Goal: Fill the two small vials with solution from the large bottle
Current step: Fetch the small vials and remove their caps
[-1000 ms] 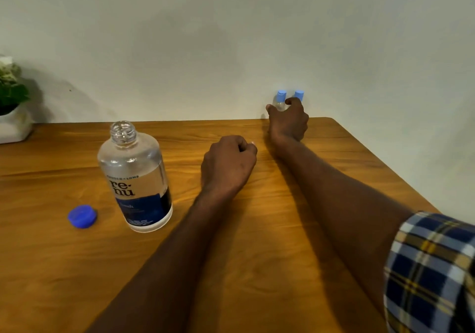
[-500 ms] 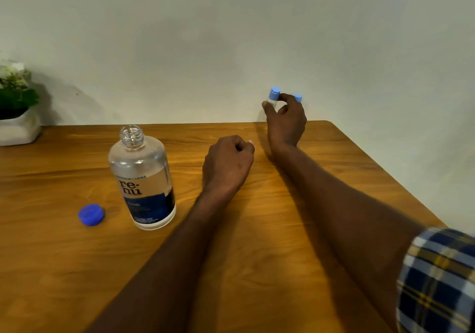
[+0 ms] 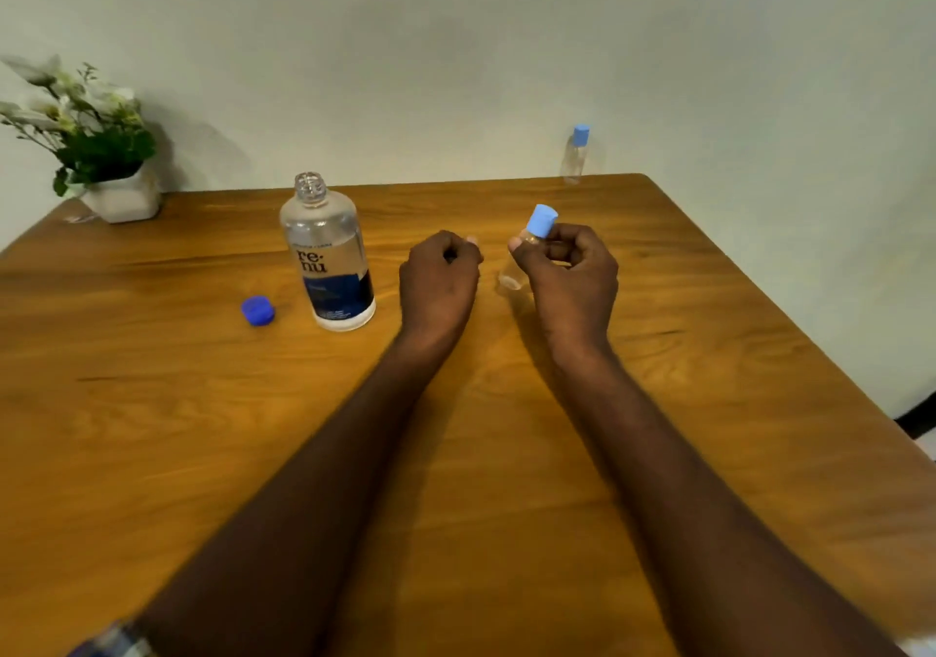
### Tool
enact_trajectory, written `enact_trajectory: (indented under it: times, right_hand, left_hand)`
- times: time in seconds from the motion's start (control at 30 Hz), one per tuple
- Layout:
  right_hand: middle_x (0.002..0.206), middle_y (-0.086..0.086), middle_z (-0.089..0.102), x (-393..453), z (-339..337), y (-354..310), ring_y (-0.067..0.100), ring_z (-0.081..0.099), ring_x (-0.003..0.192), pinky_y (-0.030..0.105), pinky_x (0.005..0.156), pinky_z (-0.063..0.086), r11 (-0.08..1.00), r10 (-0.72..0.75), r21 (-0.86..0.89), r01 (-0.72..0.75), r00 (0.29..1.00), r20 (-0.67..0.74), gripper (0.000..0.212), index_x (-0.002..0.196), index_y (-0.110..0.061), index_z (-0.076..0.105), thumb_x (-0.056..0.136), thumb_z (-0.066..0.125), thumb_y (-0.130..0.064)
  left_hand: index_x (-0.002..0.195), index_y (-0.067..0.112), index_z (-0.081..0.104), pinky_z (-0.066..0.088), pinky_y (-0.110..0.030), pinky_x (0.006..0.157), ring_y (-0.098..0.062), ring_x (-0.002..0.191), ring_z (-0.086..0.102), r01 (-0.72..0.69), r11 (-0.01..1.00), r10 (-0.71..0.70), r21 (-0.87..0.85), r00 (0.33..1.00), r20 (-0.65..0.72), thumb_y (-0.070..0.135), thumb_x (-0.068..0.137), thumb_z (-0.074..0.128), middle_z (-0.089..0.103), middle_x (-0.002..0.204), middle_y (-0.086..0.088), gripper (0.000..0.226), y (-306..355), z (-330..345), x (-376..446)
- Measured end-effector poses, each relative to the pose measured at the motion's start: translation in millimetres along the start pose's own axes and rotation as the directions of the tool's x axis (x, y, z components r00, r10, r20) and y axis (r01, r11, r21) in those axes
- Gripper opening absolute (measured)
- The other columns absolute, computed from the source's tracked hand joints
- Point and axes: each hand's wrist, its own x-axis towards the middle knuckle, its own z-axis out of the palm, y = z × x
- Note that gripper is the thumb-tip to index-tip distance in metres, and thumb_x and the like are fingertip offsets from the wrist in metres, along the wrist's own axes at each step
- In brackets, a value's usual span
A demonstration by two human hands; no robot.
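Seen from the head camera, a person's two bare forearms reach forward over a wooden table set against a pale wall.

The right hand grips a small clear vial near the middle of the table, fingers and thumb curled round its upper part. The vial tilts, its light-blue cap pointing up and to the right above the knuckles, its clear base showing below the thumb, close to the tabletop; whether the base touches the wood cannot be told.

Just to the left, and apart from the vial, the left hand is curled into a loose fist and holds nothing.

A second small vial stands upright at the far edge of the table, near the right corner and close to the wall, its light-blue cap on. It is well apart from both hands.

The large bottle stands upright to the left of the left hand, its neck uncapped, clear liquid visible inside and a dark-blue label on its lower half. Its dark-blue cap lies on the table just left of the bottle's base.

A potted plant with white flowers in a white pot sits at the far left corner of the table.

A blurred patch of blue fabric shows at the bottom left edge.
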Motion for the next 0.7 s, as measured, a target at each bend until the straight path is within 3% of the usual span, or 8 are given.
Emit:
enact_trajectory:
  times: [0.07,0.2,0.27,0.33,0.4,0.43,0.57,0.7]
  right_hand:
    - [0.09,-0.013,0.075,-12.6,-7.7,1.0,0.004,0.072,0.088,0.036,0.084,0.062,1.0,0.031,0.004,-0.031,0.998,0.047,0.029,0.106,-0.023,0.074,0.082,0.088,-0.029]
    - [0.098,-0.005,0.077,-10.0,-15.3,-3.0,0.013,0.073,0.094,0.037,0.082,0.062,0.999,0.034,-0.024,-0.028,0.96,0.278,0.033,0.11,-0.019,0.074,0.081,0.089,-0.023]
    - [0.1,-0.003,0.077,-8.1,-19.8,-6.2,0.019,0.073,0.091,0.037,0.078,0.062,1.0,0.002,-0.011,0.003,0.913,0.407,0.033,0.111,-0.02,0.074,0.082,0.089,-0.02]
    - [0.101,-0.003,0.076,-9.4,-22.9,-7.6,0.022,0.072,0.091,0.037,0.076,0.063,1.0,-0.004,0.001,0.004,0.879,0.477,0.033,0.111,-0.021,0.074,0.082,0.089,-0.018]
    - [0.1,0.0,0.075,-9.6,-23.0,-5.2,0.022,0.07,0.09,0.041,0.075,0.063,1.0,-0.013,0.027,-0.002,0.851,0.525,0.032,0.111,-0.019,0.074,0.083,0.088,-0.016]
    - [0.099,0.003,0.075,-10.5,-21.7,-4.8,0.022,0.069,0.088,0.043,0.073,0.063,0.999,-0.013,0.044,-0.014,0.836,0.549,0.03,0.11,-0.018,0.075,0.083,0.088,-0.014]
    - [0.092,0.008,0.072,-9.6,-14.9,-3.7,0.023,0.066,0.082,0.041,0.064,0.06,0.991,-0.015,0.113,-0.072,0.779,0.627,0.024,0.107,-0.01,0.077,0.084,0.085,-0.007]
    - [0.096,0.021,0.076,-5.3,-12.4,-5.1,0.034,0.054,0.069,0.03,0.053,0.039,0.973,0.033,0.141,-0.181,0.717,0.696,0.018,0.107,-0.003,0.077,0.089,0.078,-0.007]
  left_hand:
    - [0.093,0.022,0.073,0.061,-0.053,0.081,-0.027,0.084,0.07,-0.028,0.999,0.028,0.031,0.999,0.028,0.04,0.098,0.055,0.073,0.084,-0.002,0.026,-3.6,-14.8,-21.5]
    - [0.107,0.021,0.074,0.052,-0.04,0.066,-0.018,0.08,0.063,0.036,0.975,-0.021,-0.218,0.997,0.071,0.028,0.106,0.056,0.07,0.089,0.0,0.018,-3.2,-33.1,-37.9]
    - [0.121,0.026,0.072,0.048,-0.033,0.065,-0.013,0.086,0.063,-0.007,0.966,0.03,-0.26,0.996,0.087,0.032,0.108,0.055,0.072,0.104,0.005,0.022,5.5,-37.2,-39.2]
    - [0.134,0.032,0.066,0.051,-0.028,0.073,-0.005,0.097,0.064,-0.104,0.97,0.128,-0.221,0.987,0.095,0.036,0.111,0.05,0.07,0.124,0.01,0.029,12.6,-37.1,-39.7]
    - [0.143,0.033,0.061,0.052,-0.025,0.091,0.002,0.113,0.063,-0.188,0.96,0.213,-0.208,0.971,0.107,0.035,0.111,0.05,0.066,0.137,0.012,0.034,18.1,-37.0,-40.3]
    - [0.144,0.033,0.061,0.051,-0.024,0.097,0.003,0.119,0.061,-0.214,0.955,0.241,-0.206,0.963,0.118,0.034,0.111,0.052,0.066,0.138,0.013,0.035,18.6,-37.0,-39.0]
    - [0.128,0.021,0.075,0.051,-0.026,0.097,0.0,0.116,0.066,-0.182,0.953,0.223,-0.241,0.962,0.155,0.014,0.106,0.058,0.075,0.124,0.013,0.028,14.7,-41.5,-30.7]
    - [0.121,0.016,0.078,0.056,-0.035,0.093,-0.016,0.115,0.071,-0.056,0.917,0.15,-0.394,0.965,0.213,0.007,0.104,0.059,0.08,0.118,0.001,0.027,8.9,-47.0,-22.2]
